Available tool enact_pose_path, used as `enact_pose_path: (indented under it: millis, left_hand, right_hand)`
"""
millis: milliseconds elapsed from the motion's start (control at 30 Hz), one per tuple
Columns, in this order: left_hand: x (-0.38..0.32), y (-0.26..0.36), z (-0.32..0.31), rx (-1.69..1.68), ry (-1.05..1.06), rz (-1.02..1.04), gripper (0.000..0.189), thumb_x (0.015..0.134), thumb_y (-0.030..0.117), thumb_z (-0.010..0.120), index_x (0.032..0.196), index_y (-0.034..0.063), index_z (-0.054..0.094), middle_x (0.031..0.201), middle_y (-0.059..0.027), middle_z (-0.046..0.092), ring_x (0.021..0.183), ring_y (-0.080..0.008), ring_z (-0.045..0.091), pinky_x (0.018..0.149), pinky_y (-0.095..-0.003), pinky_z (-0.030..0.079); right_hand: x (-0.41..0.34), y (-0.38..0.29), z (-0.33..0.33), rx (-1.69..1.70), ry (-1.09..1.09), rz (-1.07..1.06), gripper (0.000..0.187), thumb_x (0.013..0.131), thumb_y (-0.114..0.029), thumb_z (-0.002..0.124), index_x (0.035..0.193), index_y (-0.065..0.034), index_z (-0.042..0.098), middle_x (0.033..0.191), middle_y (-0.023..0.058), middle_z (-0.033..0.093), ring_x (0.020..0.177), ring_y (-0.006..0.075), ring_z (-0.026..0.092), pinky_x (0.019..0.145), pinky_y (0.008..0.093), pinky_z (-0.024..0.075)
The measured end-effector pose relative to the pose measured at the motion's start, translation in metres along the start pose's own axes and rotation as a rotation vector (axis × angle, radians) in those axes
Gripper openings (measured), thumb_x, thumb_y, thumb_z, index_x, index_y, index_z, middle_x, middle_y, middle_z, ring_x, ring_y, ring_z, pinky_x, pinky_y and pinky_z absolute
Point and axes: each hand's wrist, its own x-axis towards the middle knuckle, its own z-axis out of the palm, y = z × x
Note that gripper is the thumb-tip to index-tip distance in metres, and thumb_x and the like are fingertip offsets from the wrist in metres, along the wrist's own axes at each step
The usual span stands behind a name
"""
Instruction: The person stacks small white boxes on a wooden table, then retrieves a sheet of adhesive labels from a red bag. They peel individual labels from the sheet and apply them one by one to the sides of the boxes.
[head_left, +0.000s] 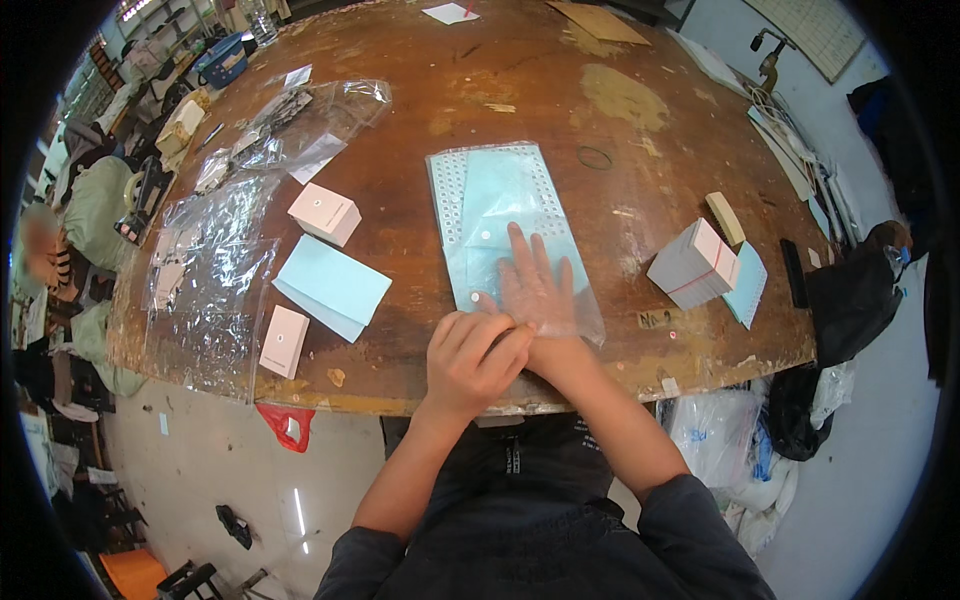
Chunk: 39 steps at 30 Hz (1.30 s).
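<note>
A clear plastic bag (589, 319) lies flat on the table before me. In it are a folded light-blue sheet (495, 191) and a light-blue sheet with rows of small pale squares (448, 191). My right hand (536, 289) is inside the bag's near end, palm down with fingers spread, seen through the film. At the bag's mouth, by my right wrist, my left hand (471, 352) pinches the edge of the film. To the left lie a folded light-blue paper (330, 289), a pale pink card stack (325, 212) and a smaller one (285, 341).
On the wooden table (517, 82), loose clear bags (210, 300) spread at left. At right stand a banded card stack (686, 266), a brush (724, 219) and a blue notepad (748, 281). A rubber band (595, 157) lies beyond the bag. A person (45, 247) is at far left.
</note>
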Motion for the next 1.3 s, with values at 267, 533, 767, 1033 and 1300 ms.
enact_pose_path:
  millis: [267, 533, 767, 1033, 1300]
  left_hand:
    - [0.001, -0.001, -0.001, -0.011, -0.002, -0.014, 0.023, 0.072, 0.005, 0.079, 0.094, 0.0096, 0.073, 0.088, -0.0033, 0.062, 0.076, -0.0226, 0.062, 0.068, -0.0369, 0.047]
    - [0.031, -0.011, -0.008, -0.059, -0.011, -0.2, 0.018, 0.083, 0.007, 0.072, 0.101, 0.0084, 0.074, 0.095, -0.0046, 0.065, 0.084, -0.025, 0.065, 0.074, -0.038, 0.049]
    - [0.077, -0.049, 0.018, -0.251, -0.097, -0.379, 0.016, 0.094, 0.01, 0.065, 0.106, 0.0029, 0.073, 0.096, -0.0125, 0.068, 0.09, -0.0304, 0.067, 0.08, -0.0353, 0.052]
    - [0.102, -0.128, 0.072, 0.403, -0.015, -0.029, 0.019, 0.087, 0.011, 0.067, 0.105, 0.013, 0.073, 0.088, -0.003, 0.065, 0.077, -0.0249, 0.065, 0.07, -0.0389, 0.05]
    - [0.094, -0.09, 0.027, -0.212, -0.266, -0.125, 0.037, 0.09, 0.015, 0.065, 0.127, 0.0095, 0.067, 0.116, -0.0148, 0.067, 0.108, -0.0304, 0.064, 0.09, -0.0388, 0.051]
  right_hand:
    - [0.017, -0.005, 0.008, -0.074, -0.048, 0.07, 0.073, 0.099, -0.054, 0.051, 0.139, 0.0064, 0.055, 0.164, 0.0161, 0.026, 0.151, 0.0408, 0.021, 0.113, 0.0697, 0.0222]
    - [-0.089, 0.005, -0.04, 0.092, 0.357, -0.295, 0.043, 0.084, -0.011, 0.069, 0.122, 0.0068, 0.064, 0.138, 0.0217, 0.055, 0.123, 0.0434, 0.055, 0.101, 0.0499, 0.0468]
    - [-0.098, 0.041, -0.085, 0.737, 0.882, 0.193, 0.024, 0.09, 0.002, 0.067, 0.114, 0.0058, 0.067, 0.129, 0.0126, 0.06, 0.099, 0.0187, 0.064, 0.082, 0.0315, 0.0536]
    - [-0.063, 0.072, -0.107, 1.404, 0.87, 0.337, 0.03, 0.093, -0.001, 0.067, 0.123, -0.0007, 0.067, 0.122, 0.0045, 0.063, 0.086, 0.0058, 0.059, 0.071, 0.0219, 0.0509]
    - [-0.053, 0.086, -0.103, 1.144, 0.23, 0.168, 0.022, 0.093, 0.002, 0.063, 0.113, 0.0008, 0.07, 0.111, 0.0039, 0.068, 0.094, 0.01, 0.061, 0.083, 0.0256, 0.0491]
